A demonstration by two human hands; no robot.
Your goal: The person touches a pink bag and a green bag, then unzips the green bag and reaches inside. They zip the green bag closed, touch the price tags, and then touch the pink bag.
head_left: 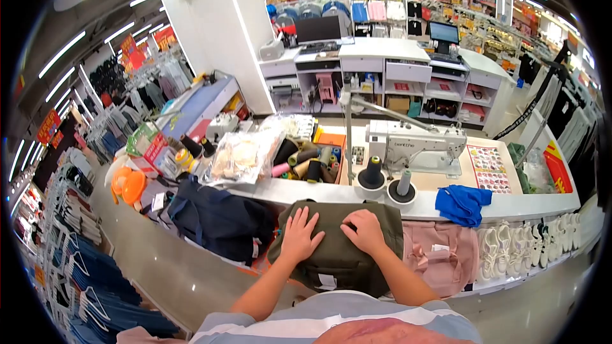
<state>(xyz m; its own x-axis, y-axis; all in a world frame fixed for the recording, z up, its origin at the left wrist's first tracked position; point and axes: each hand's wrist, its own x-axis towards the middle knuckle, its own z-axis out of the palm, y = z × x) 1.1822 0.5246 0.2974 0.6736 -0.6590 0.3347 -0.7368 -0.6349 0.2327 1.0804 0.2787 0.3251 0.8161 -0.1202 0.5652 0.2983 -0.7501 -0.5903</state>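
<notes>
The left hand (299, 234) lies spread on the olive bag (335, 248), the right hand (364, 230) seemingly half-curled beside it.

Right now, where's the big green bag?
In the head view's lower middle, the green bag is under the left hand and right hand, between the navy bag and pink bag.

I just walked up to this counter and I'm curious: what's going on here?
A person has both hands on a dark olive bag: the left hand lies flat with fingers spread, while the right hand rests on it with fingers curled. A navy bag is on the left and a pink bag on the right. Beyond, a sewing machine stands with no hand on it.
</notes>
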